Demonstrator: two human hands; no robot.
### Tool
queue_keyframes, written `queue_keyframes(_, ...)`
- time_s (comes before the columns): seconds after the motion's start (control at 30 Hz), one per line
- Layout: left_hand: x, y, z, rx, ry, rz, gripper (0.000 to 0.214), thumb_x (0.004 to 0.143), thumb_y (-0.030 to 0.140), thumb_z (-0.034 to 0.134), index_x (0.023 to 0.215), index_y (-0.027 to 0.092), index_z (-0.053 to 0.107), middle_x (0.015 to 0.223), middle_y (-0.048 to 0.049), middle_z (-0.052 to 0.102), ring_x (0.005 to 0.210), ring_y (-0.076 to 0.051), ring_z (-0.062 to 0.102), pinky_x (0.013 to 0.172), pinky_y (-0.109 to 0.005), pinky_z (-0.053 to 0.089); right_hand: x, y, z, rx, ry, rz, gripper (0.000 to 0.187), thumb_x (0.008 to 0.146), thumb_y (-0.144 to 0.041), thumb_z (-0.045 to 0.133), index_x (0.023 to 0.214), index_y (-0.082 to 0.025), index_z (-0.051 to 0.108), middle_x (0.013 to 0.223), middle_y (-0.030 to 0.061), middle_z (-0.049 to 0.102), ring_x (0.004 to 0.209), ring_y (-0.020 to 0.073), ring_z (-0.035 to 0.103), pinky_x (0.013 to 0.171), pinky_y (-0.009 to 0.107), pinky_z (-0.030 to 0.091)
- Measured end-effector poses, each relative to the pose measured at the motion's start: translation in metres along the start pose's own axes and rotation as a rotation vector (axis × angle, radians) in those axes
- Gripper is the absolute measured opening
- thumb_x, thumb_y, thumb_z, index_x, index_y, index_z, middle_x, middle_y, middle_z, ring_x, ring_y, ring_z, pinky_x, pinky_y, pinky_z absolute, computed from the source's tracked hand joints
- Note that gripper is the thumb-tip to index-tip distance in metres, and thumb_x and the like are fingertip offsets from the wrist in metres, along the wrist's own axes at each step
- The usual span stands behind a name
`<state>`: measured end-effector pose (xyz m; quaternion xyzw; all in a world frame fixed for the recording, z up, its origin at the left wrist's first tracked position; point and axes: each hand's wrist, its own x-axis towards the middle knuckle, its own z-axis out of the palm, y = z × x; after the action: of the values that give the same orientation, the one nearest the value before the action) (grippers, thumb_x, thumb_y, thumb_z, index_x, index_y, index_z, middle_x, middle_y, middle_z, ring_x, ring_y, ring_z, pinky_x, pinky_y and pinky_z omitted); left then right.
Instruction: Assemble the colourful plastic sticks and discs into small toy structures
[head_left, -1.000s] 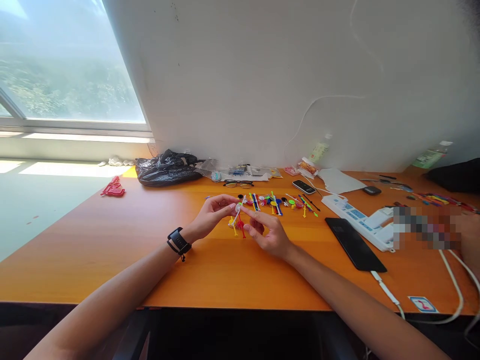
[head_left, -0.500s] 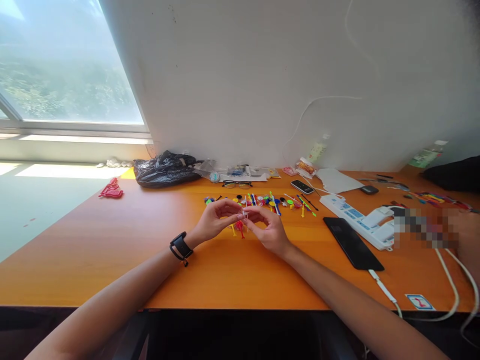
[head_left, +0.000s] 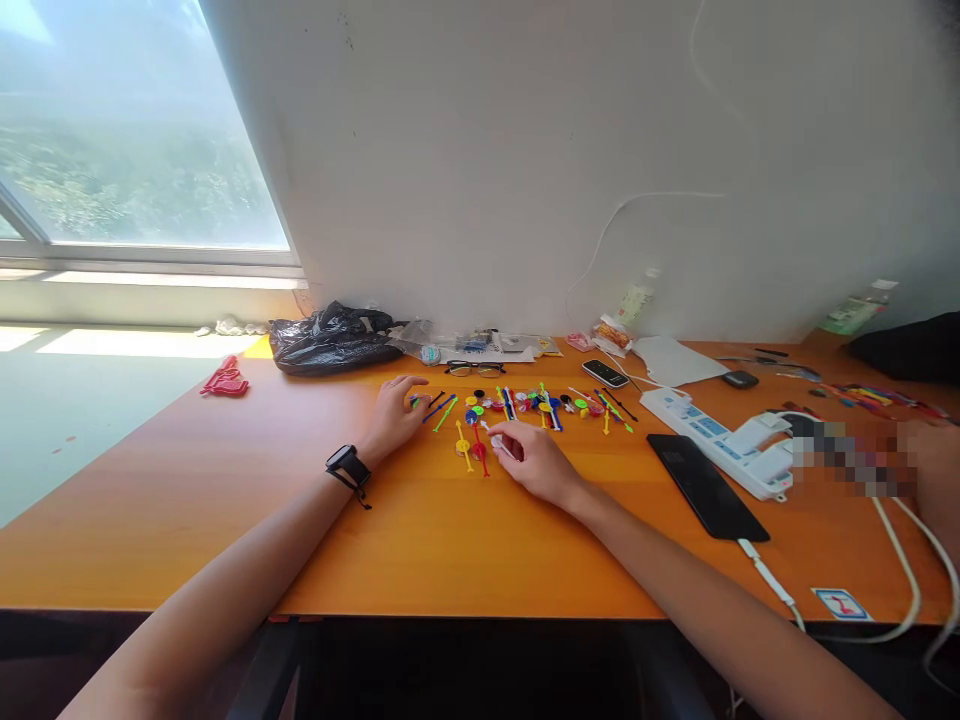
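Several small coloured plastic sticks and discs [head_left: 540,405] lie in a row across the middle of the orange table [head_left: 225,500]. My left hand [head_left: 394,412], with a black watch on its wrist, rests on the table with fingers stretched toward a green piece [head_left: 415,402] at the row's left end. My right hand [head_left: 529,458] sits low on the table, fingers pinched on a small white stick [head_left: 497,441]. A yellow stick [head_left: 464,450] and a red stick [head_left: 479,455] lie just left of it.
A black bag [head_left: 330,338] and glasses [head_left: 475,368] lie at the back by the wall. Right of the pieces are a small phone [head_left: 607,373], a white power strip [head_left: 720,440] and a black phone [head_left: 706,486] on a cable. Another person's blurred hand is at far right.
My hands, joined in the air over the pieces, have parted and come down. The left moved out to the row's left end; the right lowered to the table with the white stick.
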<state>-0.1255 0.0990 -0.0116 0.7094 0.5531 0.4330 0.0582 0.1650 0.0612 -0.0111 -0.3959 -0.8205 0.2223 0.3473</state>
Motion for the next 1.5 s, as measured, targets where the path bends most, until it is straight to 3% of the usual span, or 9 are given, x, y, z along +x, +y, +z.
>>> queue_keyframes(0.13, 0.001, -0.010, 0.007, -0.069, -0.102, -0.041, 0.027, 0.092, 0.037, 0.065, 0.113, 0.020, 0.071, 0.114, -0.0091, 0.075, 0.094, -0.024, 0.070, 0.084, -0.038, 0.056, 0.000, -0.002, 0.001, 0.030, -0.037, 0.062, 0.029, 0.093, -0.028, 0.066, 0.122, -0.022, 0.067, 0.076, -0.0017, 0.063, 0.061, 0.0146, 0.055, 0.060, 0.027, 0.043)
queue_keyframes(0.33, -0.001, -0.009, 0.007, -0.021, -0.121, 0.054, 0.028, 0.090, 0.036, 0.069, 0.114, 0.021, 0.072, 0.115, -0.0085, 0.076, 0.107, -0.026, 0.070, 0.092, -0.039, 0.055, 0.000, -0.006, 0.000, 0.037, -0.034, -0.023, 0.044, 0.084, -0.019, 0.073, 0.128, -0.022, 0.067, 0.109, 0.0060, 0.065, 0.072, 0.0140, 0.058, 0.070, 0.029, 0.049)
queue_keyframes(0.6, -0.001, -0.010, 0.006, 0.013, -0.135, 0.094, 0.026, 0.089, 0.037, 0.069, 0.110, 0.022, 0.074, 0.113, -0.0083, 0.076, 0.106, -0.027, 0.069, 0.095, -0.041, 0.054, -0.001, -0.005, 0.010, 0.106, -0.094, -0.042, 0.048, 0.088, -0.018, 0.071, 0.136, -0.026, 0.067, 0.102, 0.0043, 0.061, 0.072, 0.0138, 0.056, 0.070, 0.029, 0.051)
queue_keyframes(0.93, -0.004, 0.000, 0.003, -0.033, -0.182, 0.055, 0.029, 0.088, 0.034, 0.067, 0.113, 0.021, 0.072, 0.110, -0.0094, 0.073, 0.099, -0.025, 0.070, 0.084, -0.037, 0.056, -0.004, -0.013, 0.008, 0.153, -0.130, -0.079, 0.055, 0.089, -0.018, 0.070, 0.142, -0.030, 0.061, 0.110, 0.0053, 0.061, 0.081, 0.0167, 0.059, 0.074, 0.032, 0.053)
queue_keyframes(1.1, -0.006, 0.003, 0.001, -0.061, -0.192, 0.025, 0.034, 0.087, 0.033, 0.068, 0.119, 0.021, 0.067, 0.112, -0.0089, 0.069, 0.091, -0.022, 0.068, 0.079, -0.035, 0.056, -0.006, -0.018, 0.006, 0.250, -0.046, 0.018, 0.039, 0.096, -0.025, 0.063, 0.135, -0.026, 0.060, 0.114, 0.0071, 0.057, 0.081, 0.0164, 0.063, 0.072, 0.032, 0.056)
queue_keyframes(1.3, -0.005, 0.012, -0.015, 0.092, -0.174, 0.135, 0.027, 0.082, 0.026, 0.065, 0.108, 0.024, 0.059, 0.125, -0.0099, 0.065, 0.119, -0.032, 0.058, 0.104, -0.046, 0.048, -0.009, -0.017, 0.007, 0.279, 0.104, 0.117, 0.028, 0.102, -0.037, 0.058, 0.127, -0.025, 0.060, 0.111, 0.0074, 0.057, 0.084, 0.0185, 0.062, 0.075, 0.034, 0.057)
queue_keyframes(1.5, -0.004, 0.011, -0.022, 0.129, -0.259, 0.156, 0.023, 0.075, 0.021, 0.067, 0.097, 0.026, 0.061, 0.134, -0.0095, 0.063, 0.125, -0.035, 0.053, 0.108, -0.051, 0.045, -0.012, -0.016, 0.008, 0.341, 0.114, 0.180, 0.024, 0.103, -0.040, 0.057, 0.121, -0.026, 0.061, 0.112, 0.0076, 0.056, 0.084, 0.0192, 0.062, 0.075, 0.034, 0.057)
